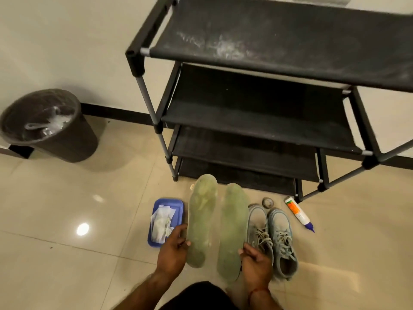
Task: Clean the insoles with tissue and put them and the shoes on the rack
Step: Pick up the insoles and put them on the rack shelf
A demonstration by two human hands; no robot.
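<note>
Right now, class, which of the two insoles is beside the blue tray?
The insole held by the left hand, next to the blue tray; the other insole, in the right hand, is beside the shoes.

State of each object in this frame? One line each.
left hand: grips left insole near its heel end
right hand: grips right insole near its heel end
left insole: held, stained
right insole: held, not on rack
shoes: paired on floor, laced
rack: top shelf dusty
tissue: crumpled in blue tray
blue tray: on floor
bin: uncovered, lined, waste inside
tube: lying on floor, capped
</note>
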